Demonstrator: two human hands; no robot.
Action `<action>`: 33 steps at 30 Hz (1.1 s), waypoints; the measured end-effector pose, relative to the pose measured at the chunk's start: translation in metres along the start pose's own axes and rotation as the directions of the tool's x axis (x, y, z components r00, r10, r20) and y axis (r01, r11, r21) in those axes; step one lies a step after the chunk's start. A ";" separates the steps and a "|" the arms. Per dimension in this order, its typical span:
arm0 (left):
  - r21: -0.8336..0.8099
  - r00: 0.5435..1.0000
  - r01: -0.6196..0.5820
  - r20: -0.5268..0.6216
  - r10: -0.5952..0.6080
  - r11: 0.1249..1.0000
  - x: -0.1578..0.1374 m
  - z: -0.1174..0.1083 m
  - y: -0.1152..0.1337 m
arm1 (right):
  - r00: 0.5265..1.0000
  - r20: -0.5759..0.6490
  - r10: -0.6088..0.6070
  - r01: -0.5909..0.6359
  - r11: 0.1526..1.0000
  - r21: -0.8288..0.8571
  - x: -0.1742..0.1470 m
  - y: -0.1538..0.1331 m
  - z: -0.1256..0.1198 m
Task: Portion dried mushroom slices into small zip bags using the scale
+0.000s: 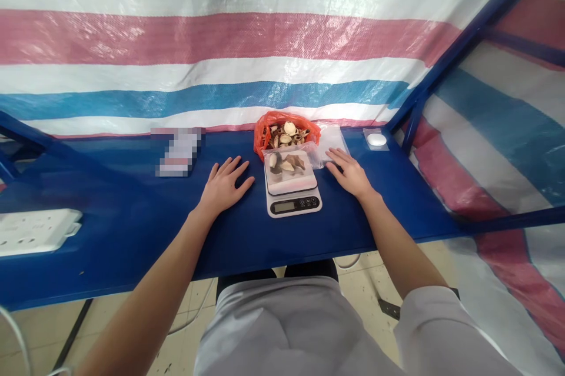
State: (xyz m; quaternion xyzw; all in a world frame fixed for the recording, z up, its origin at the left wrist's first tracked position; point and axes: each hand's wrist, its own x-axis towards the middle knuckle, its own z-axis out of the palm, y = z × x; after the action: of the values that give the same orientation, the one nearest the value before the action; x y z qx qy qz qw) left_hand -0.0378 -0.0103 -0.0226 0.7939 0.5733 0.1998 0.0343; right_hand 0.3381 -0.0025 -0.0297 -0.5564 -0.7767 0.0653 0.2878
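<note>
My left hand [227, 183] lies palm down on the blue table, fingers spread, to the left of a white digital kitchen scale [273, 206]. On the scale's plate rests a clear plastic bag [286, 165] holding several brown and cream dried pieces, maybe mushroom slices. Right of the scale, my right hand [348, 173] is flat with its fingers apart, its fingertips at the edge of a stack of clear plastic bags [332, 139]. Behind the scale stands an open red plastic bag [261, 136] full of similar dried slices [285, 136]. Neither hand holds anything.
A white power strip [39, 230] sits at the table's left end. A blurred-out pale item [179, 152] lies at the back left. A round white object in a small clear bag [376, 139] is at the back right. Striped plastic sheeting [220, 40] hangs behind the blue table [132, 217].
</note>
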 end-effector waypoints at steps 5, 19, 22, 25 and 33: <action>-0.138 0.993 -0.074 -0.101 0.060 0.988 0.007 -0.008 0.007 | 0.984 -0.153 0.085 -0.039 0.958 0.282 0.004 -0.013 -0.010; -0.353 0.924 -0.367 -0.033 0.381 0.861 0.031 -0.018 0.055 | 0.897 0.070 0.437 -0.275 0.427 0.861 0.021 -0.057 0.001; -0.360 0.926 -0.360 -0.026 0.376 0.861 0.029 -0.016 0.055 | 0.889 0.102 0.445 -0.294 0.385 0.875 0.021 -0.056 -0.001; -0.368 0.924 -0.366 -0.032 0.381 0.855 0.027 -0.017 0.055 | 0.900 0.107 0.422 -0.286 0.387 0.877 0.021 -0.054 -0.004; -0.437 0.949 -0.316 -0.150 0.278 0.842 0.044 -0.030 0.061 | 0.984 0.040 0.172 -0.136 0.596 0.791 0.042 -0.069 -0.031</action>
State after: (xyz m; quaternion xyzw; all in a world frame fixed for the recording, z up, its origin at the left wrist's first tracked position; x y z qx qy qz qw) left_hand 0.0178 0.0045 0.0349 0.8338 0.3813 0.3636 0.1648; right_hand 0.2877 0.0029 0.0407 -0.4384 -0.6111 0.4144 0.5125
